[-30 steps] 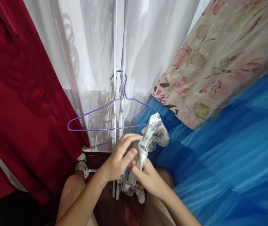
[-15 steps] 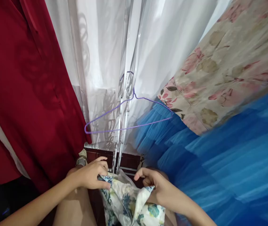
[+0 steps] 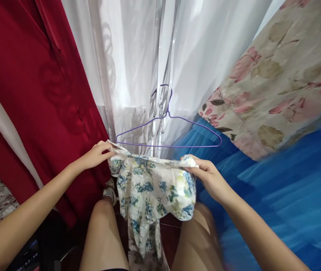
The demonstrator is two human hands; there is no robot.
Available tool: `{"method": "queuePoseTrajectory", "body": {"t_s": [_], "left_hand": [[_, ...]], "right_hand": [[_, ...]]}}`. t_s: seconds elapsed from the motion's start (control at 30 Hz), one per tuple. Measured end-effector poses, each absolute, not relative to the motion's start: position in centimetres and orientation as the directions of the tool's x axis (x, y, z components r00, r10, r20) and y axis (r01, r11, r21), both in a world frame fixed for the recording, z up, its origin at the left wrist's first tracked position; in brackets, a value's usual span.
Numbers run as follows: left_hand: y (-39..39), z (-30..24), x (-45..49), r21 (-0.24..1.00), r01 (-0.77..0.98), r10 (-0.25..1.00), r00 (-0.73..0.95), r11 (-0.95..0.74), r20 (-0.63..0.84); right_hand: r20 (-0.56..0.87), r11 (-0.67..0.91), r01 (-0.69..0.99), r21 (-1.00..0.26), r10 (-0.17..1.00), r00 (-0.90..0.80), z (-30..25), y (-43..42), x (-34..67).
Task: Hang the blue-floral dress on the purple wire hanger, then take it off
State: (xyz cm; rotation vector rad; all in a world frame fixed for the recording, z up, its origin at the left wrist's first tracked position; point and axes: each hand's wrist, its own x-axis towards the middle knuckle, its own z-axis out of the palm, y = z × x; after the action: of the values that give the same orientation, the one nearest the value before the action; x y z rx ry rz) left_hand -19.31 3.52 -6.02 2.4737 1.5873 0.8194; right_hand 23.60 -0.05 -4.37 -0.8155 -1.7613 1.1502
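A white garment with a blue and green flower print point(image 3: 149, 192) hangs spread out between my two hands, above my knees. My left hand point(image 3: 96, 155) pinches its upper left corner. My right hand point(image 3: 209, 176) grips its upper right corner with closed fingers. Just behind and above the garment's top edge hangs an empty purple wire hanger point(image 3: 168, 131), hooked on a white metal frame point(image 3: 160, 75). Neither hand touches the hanger.
A red garment point(image 3: 36, 94) hangs at the left. White sheer curtains point(image 3: 205, 49) fill the back. At the right is a bed with a blue sheet point(image 3: 284, 195) and a flower-print pillow point(image 3: 279, 86). My bare knees point(image 3: 104, 226) are below the garment.
The garment was bunched between my hands near my lap. My hands have moved apart and up, stretching it out wide just under the hanger.
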Motion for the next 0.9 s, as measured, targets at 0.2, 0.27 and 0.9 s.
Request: {"method": "queuePoseTrajectory", "body": {"t_s": [0.2, 0.27, 0.9], "left_hand": [[6.8, -4.0, -17.5, 0.485, 0.701, 0.825, 0.273, -0.523, 0.495], [6.1, -3.2, -17.0, 0.488, 0.669, 0.803, 0.297, -0.561, 0.516], [0.0, 0.7, -21.1, 0.001, 0.903, 0.778, 0.369, -0.429, 0.508]], "right_hand": [[0.491, 0.52, 0.146, -0.842, 0.849, -0.193, -5.0, 1.7, 24.3], [0.591, 0.605, 0.261, -0.752, 0.794, -0.139, -4.7, 2.0, 24.9], [0.514, 0.673, 0.676, -0.299, 0.711, -0.48, -2.7, 5.6, 21.1]]}}
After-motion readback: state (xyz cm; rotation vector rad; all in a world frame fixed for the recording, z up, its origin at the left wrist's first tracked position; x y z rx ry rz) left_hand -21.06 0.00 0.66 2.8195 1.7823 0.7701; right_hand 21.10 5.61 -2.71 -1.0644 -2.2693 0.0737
